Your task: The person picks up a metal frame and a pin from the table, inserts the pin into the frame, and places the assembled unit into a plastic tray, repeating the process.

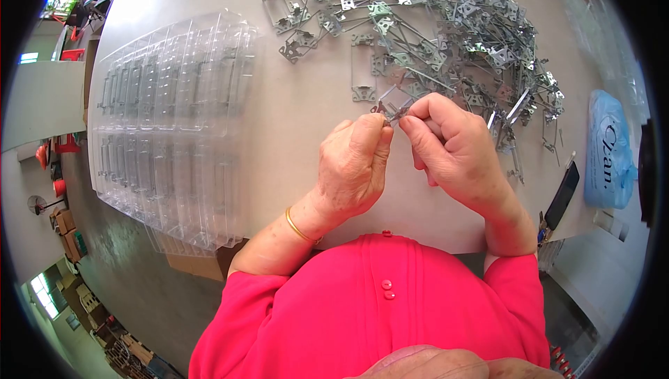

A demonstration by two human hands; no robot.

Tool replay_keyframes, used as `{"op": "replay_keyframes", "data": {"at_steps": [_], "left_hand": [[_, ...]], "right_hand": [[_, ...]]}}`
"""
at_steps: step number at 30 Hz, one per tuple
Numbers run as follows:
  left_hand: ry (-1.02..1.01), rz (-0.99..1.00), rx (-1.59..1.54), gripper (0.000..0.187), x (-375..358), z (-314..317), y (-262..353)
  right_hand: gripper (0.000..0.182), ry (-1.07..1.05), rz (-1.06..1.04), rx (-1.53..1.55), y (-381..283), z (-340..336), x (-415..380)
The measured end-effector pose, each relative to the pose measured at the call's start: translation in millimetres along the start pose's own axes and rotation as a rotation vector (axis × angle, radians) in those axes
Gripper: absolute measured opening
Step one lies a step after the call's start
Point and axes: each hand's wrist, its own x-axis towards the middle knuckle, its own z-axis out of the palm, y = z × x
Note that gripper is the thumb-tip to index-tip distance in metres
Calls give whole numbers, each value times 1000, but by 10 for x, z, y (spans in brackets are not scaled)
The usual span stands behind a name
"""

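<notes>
My left hand (354, 163) and my right hand (451, 145) are close together over the table, each pinching a small metal bracket with thin rods (394, 97). Fingers cover part of the bracket, so its full shape is hidden. Just beyond it lies a big tangled heap of similar metal brackets (460, 30), plates joined by thin rods. One bracket (363, 93) rests flat at the near edge of the heap. To the left of my left hand sits a clear plastic tray (171, 128) with two rows of slots, many holding metal brackets.
A blue plastic bag (608, 152) with black lettering stands at the table's right edge. Near it lies a black phone-like object (562, 196) with keys beside it. A cardboard box (198, 265) is below the tray. Shelves and boxes line the floor at far left.
</notes>
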Motion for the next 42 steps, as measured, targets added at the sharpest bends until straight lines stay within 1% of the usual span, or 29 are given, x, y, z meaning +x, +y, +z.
{"op": "replay_keyframes", "data": {"at_steps": [3, 5, 8, 9, 10, 11, 12, 13, 14, 15, 16, 17, 19, 23, 26, 28, 29, 30, 31, 32, 33, 34, 35, 36, 37, 38, 39, 40, 42], "left_hand": [[3, 57, 32, 10, 14, 6, -1], [5, 97, 54, 11, 14, 11, -9], [-6, 41, 32, 9, -9, -6, -10], [-28, -129, -81, 5, 0, -32, 39], [-49, -299, -193, 16, 15, -55, 76], [-49, -299, -193, 16, 37, -72, 86], [-72, -447, -421, 21, 64, -92, 86], [-94, -593, -649, 25, 84, -115, 89], [-92, -592, -648, 25, 98, -135, 99], [-124, -633, -759, 27, 110, -149, 110], [-158, -675, -870, 29, 119, -159, 118], [-161, -675, -872, 29, 126, -175, 115], [-275, -691, -962, 30, 132, -200, 108], [-293, -693, -946, 32, 124, -182, 134], [-333, -663, -874, 35, 116, -188, 110], [-321, -611, -916, 45, 116, -182, 112], [-319, -612, -917, 45, 121, -165, 131], [-205, -612, -909, 49, 137, -138, 161], [-89, -608, -898, 53, 155, -128, 171], [-83, -603, -898, 53, 166, -148, 148], [-48, -667, -1002, 54, 171, -180, 105], [-11, -727, -1107, 56, 175, -206, 60], [-2, -742, -1194, 51, 167, -215, 10], [4, -734, -1193, 51, 145, -216, -32], [-22, -748, -1242, 49, 123, -216, -70], [-48, -763, -1291, 48, 116, -222, -87], [-42, -757, -1289, 48, 127, -236, -84], [-94, -743, -1313, 44, 137, -252, -73], [-145, -729, -1336, 41, 151, -285, -32]], "right_hand": [[12, -4, -30, -9, -10, -23, 2], [14, -62, 108, 65, -93, -64, 1], [15, -135, 149, 91, -89, -119, 10], [15, -135, 147, 91, -93, -145, 6], [14, -182, 165, 131, -99, -177, -3], [13, -228, 184, 171, -99, -199, -10], [13, -229, 182, 170, -96, -207, -12], [12, -133, 136, 149, -93, -208, -11], [10, -37, 90, 129, -84, -211, -15], [10, -37, 90, 129, -22, -207, 7], [7, 52, -71, 97, 86, -195, 53], [5, 142, -232, 64, 157, -185, 78], [5, 118, -244, 70, 182, -150, 79], [7, 42, -270, 87, 200, -73, 80], [9, 53, -301, 29, 183, -91, 88], [10, 46, -271, 108, 219, -100, 117], [11, 38, -238, 186, 236, -106, 128], [11, 36, -238, 186, 238, -122, 132], [12, 67, -238, 285, 235, -147, 144], [13, 96, -240, 382, 230, -173, 165], [17, 166, -370, 411, 287, -161, 199], [17, 161, -379, 409, 309, -165, 211], [18, 233, -569, 319, 324, -175, 211], [18, 306, -757, 228, 331, -199, 202], [20, 313, -832, 121, 337, -251, 182], [20, 308, -839, 120, 313, -288, 185], [21, 285, -924, -2, 277, -321, 190], [22, 262, -1005, -125, 256, -332, 198], [26, 267, -1024, -116, 242, -336, 219]]}}
